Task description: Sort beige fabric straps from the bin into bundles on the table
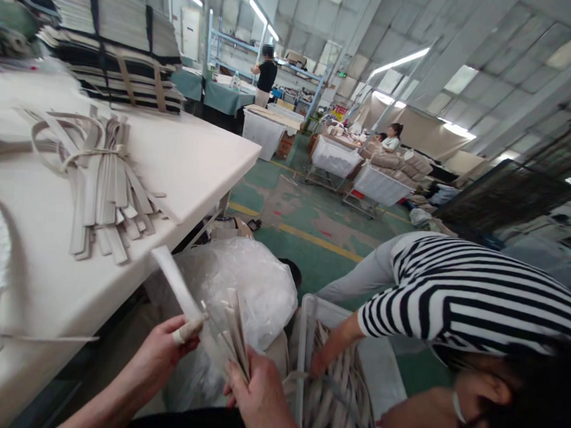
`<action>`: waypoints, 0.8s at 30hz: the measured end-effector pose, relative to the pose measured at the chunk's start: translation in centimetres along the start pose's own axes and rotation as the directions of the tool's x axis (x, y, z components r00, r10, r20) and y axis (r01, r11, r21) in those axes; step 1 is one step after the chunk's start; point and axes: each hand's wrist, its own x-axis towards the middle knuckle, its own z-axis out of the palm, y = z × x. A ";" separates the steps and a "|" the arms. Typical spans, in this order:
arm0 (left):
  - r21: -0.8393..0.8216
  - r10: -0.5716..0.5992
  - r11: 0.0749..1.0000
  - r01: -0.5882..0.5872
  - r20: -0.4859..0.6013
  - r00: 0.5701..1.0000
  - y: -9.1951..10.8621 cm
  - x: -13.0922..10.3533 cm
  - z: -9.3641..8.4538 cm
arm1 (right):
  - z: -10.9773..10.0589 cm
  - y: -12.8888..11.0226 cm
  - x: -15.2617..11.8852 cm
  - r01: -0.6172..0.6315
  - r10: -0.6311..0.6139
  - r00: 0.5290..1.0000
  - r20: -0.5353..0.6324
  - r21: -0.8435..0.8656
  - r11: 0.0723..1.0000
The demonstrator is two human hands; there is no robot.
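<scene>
In the head view, my left hand [163, 349] is closed on a pale fabric strip [174, 279], whose free end sticks up toward the table edge. A beige wrap circles one finger of that hand. My right hand [264, 394] grips a bundle of beige fabric strips [236, 335], their ends fanned upward. Both hands are close together in front of a clear plastic bag [245, 283]. On the white table [210, 168] to the left lies a tied bundle of similar strips [102, 186].
A bent-over co-worker in a striped shirt [477, 295] reaches into a white bin [306, 361] of strips at right. Strapped fabric stacks [116, 36] stand on the table. A loose curved strip [0, 251] lies at left. Bins on wheeled stands [381, 185] are farther back.
</scene>
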 end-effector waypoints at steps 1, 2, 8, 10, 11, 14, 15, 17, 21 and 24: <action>0.012 -0.012 1.000 0.012 0.035 0.999 -0.3 -0.2 0.3 | 0.1 -0.2 0.1 0.010 -0.010 1.000 -0.016 0.004 1.000; 0.020 -0.016 1.000 0.015 0.062 0.998 -0.6 -0.3 0.5 | 0.2 -0.4 0.2 0.021 -0.021 0.999 -0.024 0.016 1.000; 0.031 0.049 0.998 -0.049 0.007 0.999 -1.4 -0.3 0.6 | 0.0 -0.2 -0.5 0.001 -0.001 1.000 0.027 0.000 1.000; 0.074 0.018 0.997 -0.023 0.061 0.998 -2.2 -0.6 0.7 | 0.3 0.1 -0.5 -0.006 0.006 1.000 -0.004 -0.046 0.999; 0.097 -0.001 0.995 -0.010 0.106 0.994 -2.7 -0.9 0.8 | 0.4 0.2 -0.4 -0.006 0.005 1.000 -0.017 -0.052 0.999; 0.117 -0.020 0.993 0.002 0.148 0.989 -3.1 -1.0 0.8 | 0.7 0.2 0.0 0.012 -0.012 1.000 -0.011 -0.023 1.000; 0.096 -0.004 0.995 -0.007 0.109 0.994 -2.8 -0.8 0.7 | 0.6 0.2 0.0 0.011 -0.011 1.000 0.009 -0.008 1.000; 0.037 0.040 0.999 -0.040 -0.007 0.999 -1.8 -0.3 0.3 | 0.3 0.3 0.0 -0.007 0.007 0.999 0.043 -0.001 1.000; 0.024 0.014 1.000 -0.013 -0.051 0.999 -1.1 -0.3 0.8 | 0.4 0.3 0.1 -0.062 0.062 0.998 -0.008 -0.044 0.997; 0.092 -0.042 0.995 0.034 0.087 0.995 -1.8 -0.9 1.8 | 0.6 0.1 0.5 -0.027 0.027 0.999 -0.043 -0.002 1.000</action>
